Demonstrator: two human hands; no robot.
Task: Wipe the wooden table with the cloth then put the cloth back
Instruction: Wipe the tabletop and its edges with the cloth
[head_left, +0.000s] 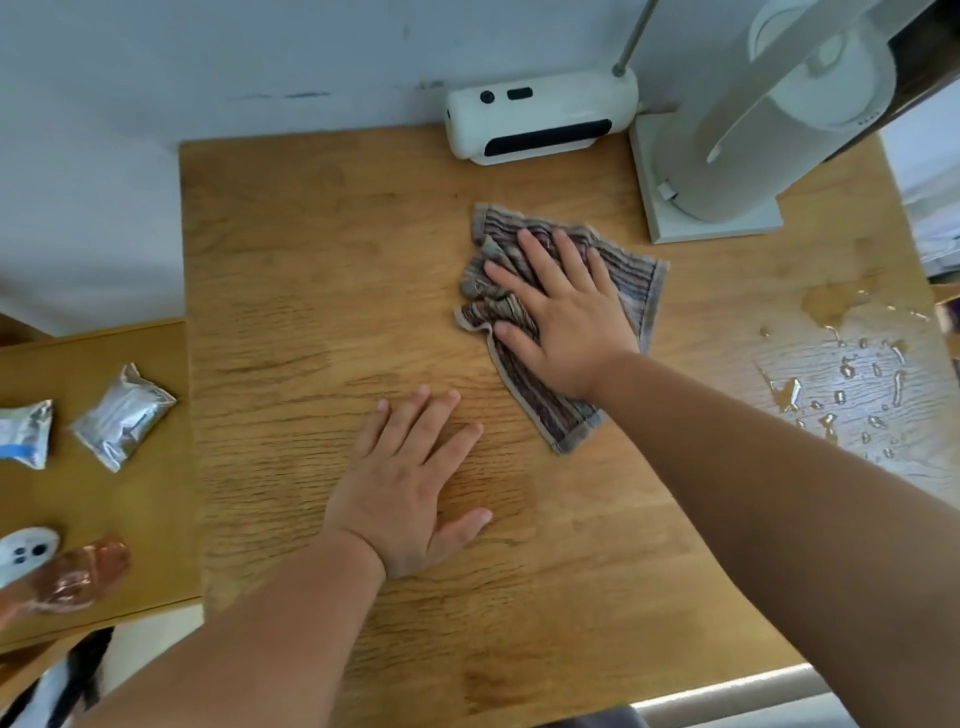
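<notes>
Left hand (410, 483): flat, fingers spread, grasping nothing, braced on wooden surface (291, 270). Right hand (563, 306): palm pressing striped cloth (644, 291) mid-surface, fingers extended. Far right: spilled water (852, 374) unwiped. Status: wiping under way; spill and cloth's return outstanding.

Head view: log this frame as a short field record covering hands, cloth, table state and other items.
right hand: flat, pressing on striped cloth
left hand: flat on bare wooden table, holds nothing
spill: water puddle and droplets on the table's right side, apart from the cloth, not yet wiped
back edge: white device, white appliance base
side surface, left: two foil packets
</notes>
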